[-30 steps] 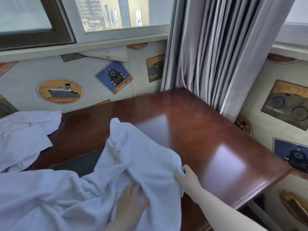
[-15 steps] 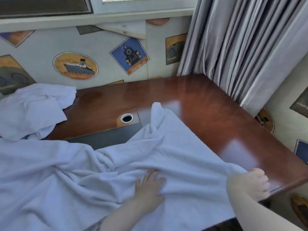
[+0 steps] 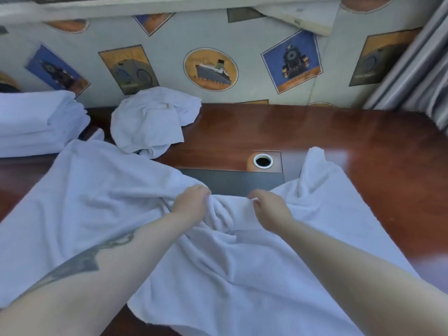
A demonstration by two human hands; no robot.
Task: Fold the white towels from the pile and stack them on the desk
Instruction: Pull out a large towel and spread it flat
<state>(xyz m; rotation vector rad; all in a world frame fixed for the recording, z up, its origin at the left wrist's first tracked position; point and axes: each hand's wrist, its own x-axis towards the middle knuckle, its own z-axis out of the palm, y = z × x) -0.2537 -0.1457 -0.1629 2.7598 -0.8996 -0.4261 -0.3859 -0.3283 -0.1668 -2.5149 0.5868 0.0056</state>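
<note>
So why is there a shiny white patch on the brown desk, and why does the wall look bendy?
Head view: the white patch is glare on the polished desk, right of the cable hole; the wide-angle lens bends the wallpapered wall and stretches both forearms; the picture is soft, so the spread towel shows little texture.

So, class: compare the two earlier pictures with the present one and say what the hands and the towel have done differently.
Both hands came together at the far edge of the spread white terry towel. The left hand, earlier flat on it, now pinches the cloth; the right hand left the near-right desk corner and grips beside it, bunching the cloth between them. The crumpled white towel and glossy red-brown wooden desk stayed put.
</note>
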